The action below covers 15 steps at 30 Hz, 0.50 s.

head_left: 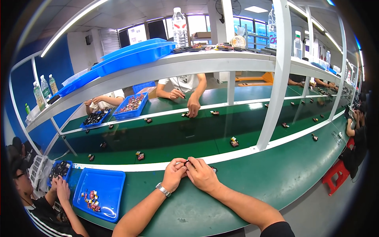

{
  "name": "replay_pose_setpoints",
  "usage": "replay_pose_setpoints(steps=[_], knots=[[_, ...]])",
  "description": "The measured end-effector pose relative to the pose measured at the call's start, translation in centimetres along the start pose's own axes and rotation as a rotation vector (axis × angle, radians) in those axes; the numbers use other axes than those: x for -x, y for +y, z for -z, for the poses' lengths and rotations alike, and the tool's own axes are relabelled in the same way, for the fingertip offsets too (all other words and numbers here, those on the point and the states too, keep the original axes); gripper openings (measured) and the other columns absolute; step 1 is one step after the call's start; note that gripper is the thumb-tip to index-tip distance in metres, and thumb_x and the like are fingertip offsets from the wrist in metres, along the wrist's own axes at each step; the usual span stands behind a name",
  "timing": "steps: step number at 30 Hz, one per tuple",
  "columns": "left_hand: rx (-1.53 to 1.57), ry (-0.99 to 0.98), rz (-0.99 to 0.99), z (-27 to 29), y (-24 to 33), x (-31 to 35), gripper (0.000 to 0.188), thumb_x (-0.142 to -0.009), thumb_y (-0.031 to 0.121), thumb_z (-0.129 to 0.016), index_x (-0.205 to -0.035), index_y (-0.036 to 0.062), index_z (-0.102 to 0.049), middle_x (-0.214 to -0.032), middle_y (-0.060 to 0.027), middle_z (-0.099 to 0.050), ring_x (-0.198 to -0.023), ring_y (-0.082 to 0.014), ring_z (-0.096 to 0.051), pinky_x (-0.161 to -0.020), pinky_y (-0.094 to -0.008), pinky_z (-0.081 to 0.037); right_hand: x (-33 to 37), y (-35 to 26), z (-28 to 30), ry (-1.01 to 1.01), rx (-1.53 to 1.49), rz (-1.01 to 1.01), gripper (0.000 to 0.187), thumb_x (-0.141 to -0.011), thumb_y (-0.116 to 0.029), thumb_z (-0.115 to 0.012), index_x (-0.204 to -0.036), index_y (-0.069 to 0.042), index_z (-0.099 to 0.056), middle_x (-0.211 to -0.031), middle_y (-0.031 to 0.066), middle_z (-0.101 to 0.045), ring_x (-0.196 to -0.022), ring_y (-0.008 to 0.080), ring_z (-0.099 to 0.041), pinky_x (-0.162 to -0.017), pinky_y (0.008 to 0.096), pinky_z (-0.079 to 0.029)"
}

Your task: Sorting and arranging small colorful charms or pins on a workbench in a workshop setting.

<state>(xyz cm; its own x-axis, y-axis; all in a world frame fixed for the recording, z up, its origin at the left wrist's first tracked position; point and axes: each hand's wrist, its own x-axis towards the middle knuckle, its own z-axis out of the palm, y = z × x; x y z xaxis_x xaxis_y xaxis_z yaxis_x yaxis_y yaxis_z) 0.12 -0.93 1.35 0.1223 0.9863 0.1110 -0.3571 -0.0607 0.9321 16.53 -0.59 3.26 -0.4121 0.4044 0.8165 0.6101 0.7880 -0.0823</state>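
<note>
My left hand (173, 174), with a metal watch on its wrist, and my right hand (203, 177) meet over the near edge of the green bench. Their fingertips pinch a small black part (187, 162) between them; most of it is hidden by the fingers. Just beyond my right hand, another small dark piece (214, 169) lies on the bench, partly covered by the hand. Left of my forearms stands a shallow blue tray (120, 185) with a little heap of small red, yellow and white pieces (92, 201) in it.
A green conveyor belt (185, 142) carries scattered small parts past a white rail. A white post (276, 79) rises at right, holding a shelf with blue trays (134, 57) and bottles. Co-workers sit opposite and at both sides; a red stool (335, 175) stands at right.
</note>
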Motion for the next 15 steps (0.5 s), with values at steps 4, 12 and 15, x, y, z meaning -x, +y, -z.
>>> replay_pose_setpoints(steps=[4, 12, 15], knots=[[0.002, -0.03, -0.003, -0.1, -0.02, 0.0, 0.023, -0.094, -0.004, -0.051, -0.116, 0.0037, -0.05, -0.109, -0.0062, -0.064, -0.098, -0.0132, -0.063, -0.083, -0.0276, -0.056, -0.06, 0.16, 0.24, 0.032, -0.02, -0.003, 0.03, -0.074, -0.005, -0.071, -0.102, 0.004, -0.065, -0.113, 0.0126, -0.059, -0.095, 0.0268, -0.06, -0.079, 0.0344, -0.054], [0.021, -0.054, 0.002, -0.28, 0.02, -0.1, 0.026, -0.094, -0.004, -0.051, -0.118, 0.0041, -0.048, -0.114, -0.0083, -0.062, -0.102, -0.0148, -0.062, -0.085, -0.0293, -0.056, -0.17, 0.45, 0.57, 0.034, -0.037, 0.015, 0.031, -0.074, -0.005, -0.071, -0.103, 0.004, -0.065, -0.113, 0.0128, -0.059, -0.095, 0.027, -0.06, -0.08, 0.0341, -0.054], [0.029, -0.027, 0.012, -0.71, 0.68, 0.15, 0.029, -0.094, -0.004, -0.051, -0.121, 0.0038, -0.046, -0.121, -0.0123, -0.06, -0.105, -0.0179, -0.062, -0.087, -0.0327, -0.056, -0.6, 0.7, 0.4, 0.032, -0.035, 0.015, 0.031, -0.073, -0.004, -0.071, -0.103, 0.004, -0.064, -0.114, 0.0128, -0.058, -0.096, 0.0273, -0.06, -0.08, 0.0342, -0.053]])
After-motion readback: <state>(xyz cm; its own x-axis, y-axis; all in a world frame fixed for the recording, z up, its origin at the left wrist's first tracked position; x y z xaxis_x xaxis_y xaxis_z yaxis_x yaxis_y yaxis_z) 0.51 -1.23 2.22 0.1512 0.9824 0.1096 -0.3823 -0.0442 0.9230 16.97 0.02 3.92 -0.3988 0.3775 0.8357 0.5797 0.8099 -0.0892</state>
